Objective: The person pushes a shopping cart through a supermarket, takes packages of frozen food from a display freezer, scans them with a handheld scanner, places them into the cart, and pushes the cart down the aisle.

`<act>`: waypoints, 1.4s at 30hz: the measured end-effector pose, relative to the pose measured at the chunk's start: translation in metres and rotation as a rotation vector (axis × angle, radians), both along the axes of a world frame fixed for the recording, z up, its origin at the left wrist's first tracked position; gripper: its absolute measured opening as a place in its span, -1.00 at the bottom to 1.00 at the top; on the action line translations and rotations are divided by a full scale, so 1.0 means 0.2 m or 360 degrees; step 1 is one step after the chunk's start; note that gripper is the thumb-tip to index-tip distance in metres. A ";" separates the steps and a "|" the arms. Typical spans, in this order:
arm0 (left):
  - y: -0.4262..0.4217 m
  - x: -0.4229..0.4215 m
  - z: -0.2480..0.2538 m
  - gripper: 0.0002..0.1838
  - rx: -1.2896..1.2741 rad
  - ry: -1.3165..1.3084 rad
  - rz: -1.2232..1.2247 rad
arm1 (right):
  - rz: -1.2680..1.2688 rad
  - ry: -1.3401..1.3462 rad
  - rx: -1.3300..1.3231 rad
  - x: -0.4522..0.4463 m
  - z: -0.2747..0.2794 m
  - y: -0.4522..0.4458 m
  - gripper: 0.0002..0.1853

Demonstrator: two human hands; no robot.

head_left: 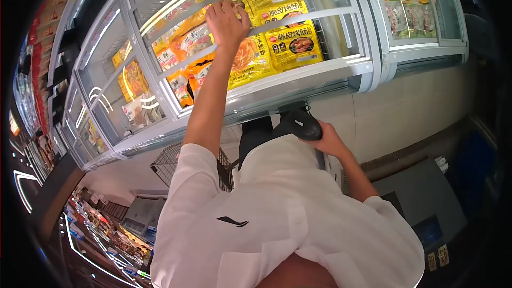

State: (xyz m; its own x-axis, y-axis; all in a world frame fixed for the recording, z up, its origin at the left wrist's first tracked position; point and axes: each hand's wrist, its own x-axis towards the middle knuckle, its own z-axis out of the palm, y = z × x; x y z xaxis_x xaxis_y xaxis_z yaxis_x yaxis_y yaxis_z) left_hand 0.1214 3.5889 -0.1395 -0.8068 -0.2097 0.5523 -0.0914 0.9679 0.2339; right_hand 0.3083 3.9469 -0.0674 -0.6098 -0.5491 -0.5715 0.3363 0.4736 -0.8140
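Note:
My left hand (pixel 228 24) reaches over the freezer, wrist above the metal bar (pixel 325 14) of its sliding glass top. Its fingers are bent downward among the yellow and orange packs, fingertips hidden; I cannot tell what they grip. A yellow grilled-sausage pack (pixel 292 44) lies to the right of this hand. Below the wrist is a yellow pancake pack (pixel 250 58), and orange packs (pixel 191 40) lie to the left. Lower down, at my waist, my right hand (pixel 326 140) is closed around a rounded black object (pixel 301 125) with a small white mark.
The freezer's front rim (pixel 298 82) runs across before me. Another freezer (pixel 408 8) adjoins on the right; more glass-topped sections (pixel 120 85) continue left. A wire basket (pixel 169 164) is beside my left side. Behind on the right stands a grey box-like unit (pixel 421 192).

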 end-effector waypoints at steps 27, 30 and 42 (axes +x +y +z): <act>0.40 0.26 -1.00 -0.44 0.1052 -0.1937 0.0210 | 0.0172 -0.0207 0.0776 -1.69 -1.26 -0.45 -0.55; 0.43 0.21 -0.98 -0.53 0.1596 -0.1960 0.0248 | 0.0031 -0.0274 0.0866 -1.62 -1.41 -0.39 -0.58; 0.54 0.14 -1.37 -0.45 0.1994 -0.1906 0.1050 | 0.0094 0.0048 0.0921 -1.55 -1.46 -0.38 -0.48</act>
State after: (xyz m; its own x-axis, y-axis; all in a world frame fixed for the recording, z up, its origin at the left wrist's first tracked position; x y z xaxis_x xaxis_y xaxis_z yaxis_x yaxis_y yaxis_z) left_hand 0.1496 3.6978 -0.4138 -0.2295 -0.3991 -0.8877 -0.9719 0.0452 0.2310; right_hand -0.0024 3.8710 -0.3588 -0.6084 -0.1865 -0.7714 0.2763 0.8614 -0.4262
